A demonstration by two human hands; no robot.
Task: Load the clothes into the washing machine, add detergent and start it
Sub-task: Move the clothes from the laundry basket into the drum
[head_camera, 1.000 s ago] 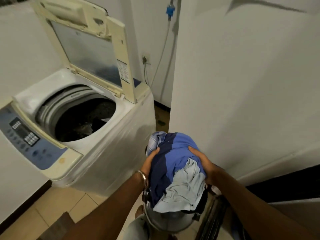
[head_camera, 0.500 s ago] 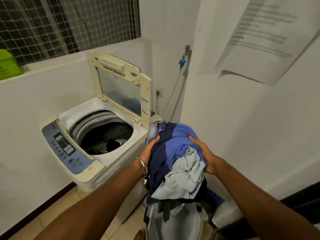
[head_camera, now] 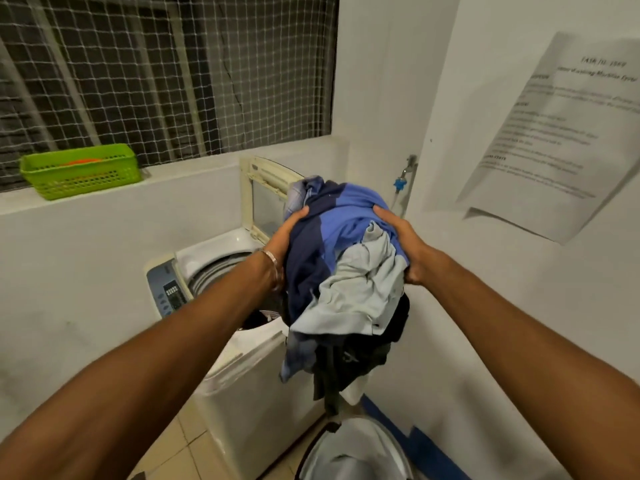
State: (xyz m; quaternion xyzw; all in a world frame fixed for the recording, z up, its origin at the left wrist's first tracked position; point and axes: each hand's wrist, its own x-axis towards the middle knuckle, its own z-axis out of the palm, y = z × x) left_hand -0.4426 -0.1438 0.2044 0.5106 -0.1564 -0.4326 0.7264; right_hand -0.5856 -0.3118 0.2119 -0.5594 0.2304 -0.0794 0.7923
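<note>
A bundle of clothes, blue, navy, pale grey and black, hangs in the air between both my hands. My left hand grips its left side and my right hand grips its right side. The bundle is held above the right edge of the white top-loading washing machine. The machine's lid stands open, upright behind the bundle. My left forearm hides most of the drum opening. The blue control panel shows at the machine's left.
A pale laundry basket stands on the floor below the bundle. A green plastic basket sits on the window ledge at the left. A tap and a printed sheet are on the right wall.
Both hands have lifted the bundle up out of the laundry basket to the height of the machine's top. My view has tilted upward, bringing the window and green basket into sight.
</note>
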